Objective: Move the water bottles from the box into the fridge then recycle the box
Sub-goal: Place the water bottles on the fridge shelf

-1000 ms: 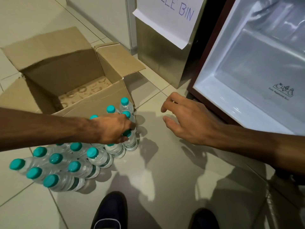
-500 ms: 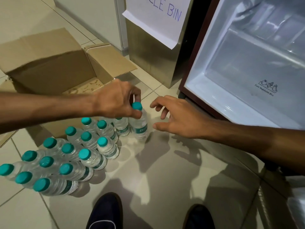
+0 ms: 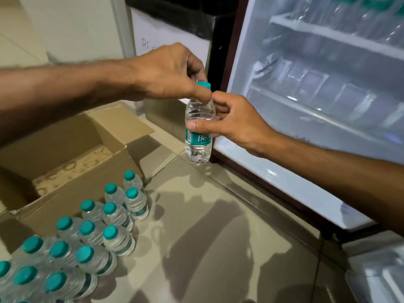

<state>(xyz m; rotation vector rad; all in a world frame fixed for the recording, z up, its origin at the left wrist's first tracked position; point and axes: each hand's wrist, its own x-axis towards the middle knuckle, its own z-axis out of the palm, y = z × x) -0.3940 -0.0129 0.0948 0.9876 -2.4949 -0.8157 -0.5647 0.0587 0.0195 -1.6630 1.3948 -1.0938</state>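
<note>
A small clear water bottle [image 3: 198, 147] with a teal cap and green label hangs upright in the air before the open fridge [image 3: 323, 88]. My left hand [image 3: 168, 73] pinches it at the cap. My right hand [image 3: 234, 122] wraps around its body, thumb on the label. Several more teal-capped bottles [image 3: 96, 235] stand in rows on the floor at the lower left. Behind them sits the open cardboard box [image 3: 72, 193], which looks empty inside. Blurred bottles stand on the fridge's upper shelf [image 3: 354, 38].
A steel bin with a white paper sign [image 3: 172, 38] stands behind the box, left of the fridge. The fridge's dark bottom frame [image 3: 284, 193] runs diagonally across the tiled floor [image 3: 218, 248]. A white wall [image 3: 72, 27] rises at the back left.
My left hand lifted one bottle off the floor, up and right toward the fridge. My right hand came in and closed around its body. The view tilted upward.
</note>
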